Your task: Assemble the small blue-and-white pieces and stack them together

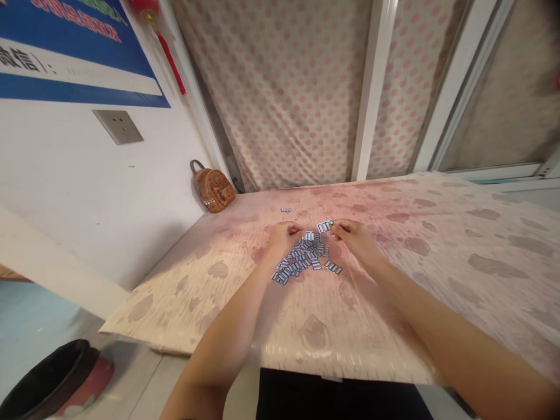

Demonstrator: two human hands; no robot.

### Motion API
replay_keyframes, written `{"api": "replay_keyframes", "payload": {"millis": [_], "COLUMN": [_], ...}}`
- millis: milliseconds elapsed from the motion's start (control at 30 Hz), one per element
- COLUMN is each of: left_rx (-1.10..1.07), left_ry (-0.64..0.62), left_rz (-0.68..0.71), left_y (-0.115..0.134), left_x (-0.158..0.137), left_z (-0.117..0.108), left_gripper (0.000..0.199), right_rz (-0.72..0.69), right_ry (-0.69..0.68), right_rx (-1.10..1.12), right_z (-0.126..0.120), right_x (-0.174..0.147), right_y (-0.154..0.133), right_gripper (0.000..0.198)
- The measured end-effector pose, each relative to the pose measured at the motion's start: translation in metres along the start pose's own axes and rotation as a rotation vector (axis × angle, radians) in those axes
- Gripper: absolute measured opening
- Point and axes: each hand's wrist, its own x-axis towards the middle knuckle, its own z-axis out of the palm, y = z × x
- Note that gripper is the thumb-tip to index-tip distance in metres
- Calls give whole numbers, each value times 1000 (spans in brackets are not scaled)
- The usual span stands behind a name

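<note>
A heap of small blue-and-white printed strips (298, 259) lies on the cloth-covered table in front of me. My right hand (350, 234) pinches one printed strip (325, 226) by its right end, just above the far right edge of the heap. At the heap's far left side is my left hand (284, 234), its fingers curled together; whether a strip is between them I cannot tell. A paler strip (308, 236) shows close to its fingertips. One loose strip (333, 267) rests to the right of the heap, and another strip (286, 210) lies farther back.
A small brown backpack-shaped bag (214, 189) leans against the wall at the table's back left corner. The patterned tablecloth (394, 280) hangs over the front edge. A dark-lined bin (83, 379) stands on the floor at left. Dotted curtains (289, 87) hang behind the table.
</note>
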Motion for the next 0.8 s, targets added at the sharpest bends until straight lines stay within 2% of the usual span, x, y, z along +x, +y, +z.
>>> {"api": "replay_keyframes", "payload": {"millis": [100, 300, 533, 800], "left_rx": [-31, -182, -369, -398], "left_ry": [24, 94, 40, 1], "left_rz": [42, -5, -165, -154], "left_y": [7, 10, 22, 23], "left_x": [-5, -9, -11, -13], "left_z": [8, 13, 14, 15], "left_gripper": [9, 15, 10, 11], "right_rz": [18, 26, 2, -28], "right_ry": [-15, -24, -24, -38], "right_rx": [62, 35, -21, -51], "right_z": [2, 4, 4, 8], "right_x": [1, 4, 3, -3], "right_y": [3, 9, 11, 3], "right_gripper": [17, 20, 20, 16]}}
